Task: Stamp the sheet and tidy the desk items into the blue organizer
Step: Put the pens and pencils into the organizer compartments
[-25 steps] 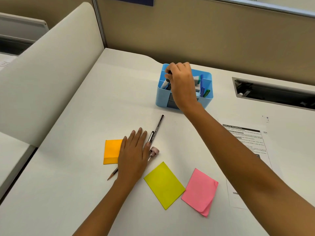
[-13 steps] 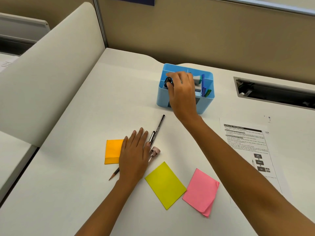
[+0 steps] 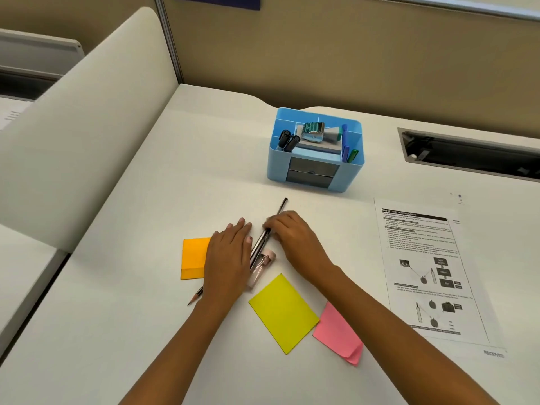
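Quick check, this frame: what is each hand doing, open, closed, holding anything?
Left hand: open, flat on the desk, holding nothing visible.
Right hand: fingers curled onto the black pen; whether it is gripped cannot be told.

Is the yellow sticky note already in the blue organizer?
No. The yellow sticky note lies flat on the desk, well short of the blue organizer.

White printed paper sheet [image 3: 423, 267] on the worktop: bold header reads "SATELLITE TECHNOLOGY". Body text and diagram labels beneath too small to read. Stamped mark at the sheet's lower right corner appears to read "RECEIVED", faint. Green-labelled stamp [image 3: 313, 130] in the blue plastic organizer [image 3: 315, 150]: lettering present, illegible. Dark blue sign [image 3: 216, 0] on the partition: cropped, unreadable.
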`<state>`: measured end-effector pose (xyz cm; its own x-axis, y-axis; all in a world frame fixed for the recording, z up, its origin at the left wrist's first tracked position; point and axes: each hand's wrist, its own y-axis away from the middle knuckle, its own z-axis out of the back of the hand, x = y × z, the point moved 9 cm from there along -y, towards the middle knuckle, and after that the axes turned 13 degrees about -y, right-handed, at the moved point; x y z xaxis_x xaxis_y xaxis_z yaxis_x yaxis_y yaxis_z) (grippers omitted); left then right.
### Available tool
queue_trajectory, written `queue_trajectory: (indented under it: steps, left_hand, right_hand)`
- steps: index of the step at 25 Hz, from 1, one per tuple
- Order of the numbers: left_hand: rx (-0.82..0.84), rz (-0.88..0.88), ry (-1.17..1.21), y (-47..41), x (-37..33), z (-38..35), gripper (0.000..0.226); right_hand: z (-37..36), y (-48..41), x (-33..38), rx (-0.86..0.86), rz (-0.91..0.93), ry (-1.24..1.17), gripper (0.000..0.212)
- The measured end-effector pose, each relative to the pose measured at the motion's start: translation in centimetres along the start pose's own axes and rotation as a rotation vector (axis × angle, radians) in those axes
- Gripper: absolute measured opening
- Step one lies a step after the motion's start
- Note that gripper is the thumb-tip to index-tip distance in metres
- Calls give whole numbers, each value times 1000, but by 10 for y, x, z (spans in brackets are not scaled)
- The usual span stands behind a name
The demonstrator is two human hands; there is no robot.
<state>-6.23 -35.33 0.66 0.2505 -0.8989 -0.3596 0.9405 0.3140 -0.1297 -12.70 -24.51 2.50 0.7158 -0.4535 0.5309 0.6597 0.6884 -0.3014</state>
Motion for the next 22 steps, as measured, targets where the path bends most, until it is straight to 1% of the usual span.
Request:
queue_trajectory:
  steps: [2, 5, 7, 10, 13, 16, 19, 22]
  left_hand:
    - [12, -15, -15, -2, 0, 0, 59]
    - [7, -16, -12, -5, 3, 1, 40]
    - [-6, -15, -19, -6, 1, 4, 33]
    - [-40, -11, -6, -8, -4, 11, 24]
    - [-43, 10, 67, -10, -2, 11, 12]
    - [-21, 20, 96, -7, -2, 10, 10]
    - [-27, 16, 49, -4, -6, 11, 15]
    - [-34, 22, -7, -5, -8, 9, 13]
  right_hand:
    - [6, 5, -4, -25, -6, 32, 18]
    - [19, 17, -14, -79, -37, 68, 12]
    - [27, 28, -17, -100, -45, 69, 10]
    - [34, 41, -21, -100, -49, 72, 20]
    - [36, 54, -30, -85, -87, 71, 27]
    - [47, 66, -41, -128, -174, 39, 35]
    - [66, 69, -39, -248, -254, -92, 25]
    - [88, 61, -31, -378, -299, -223, 14]
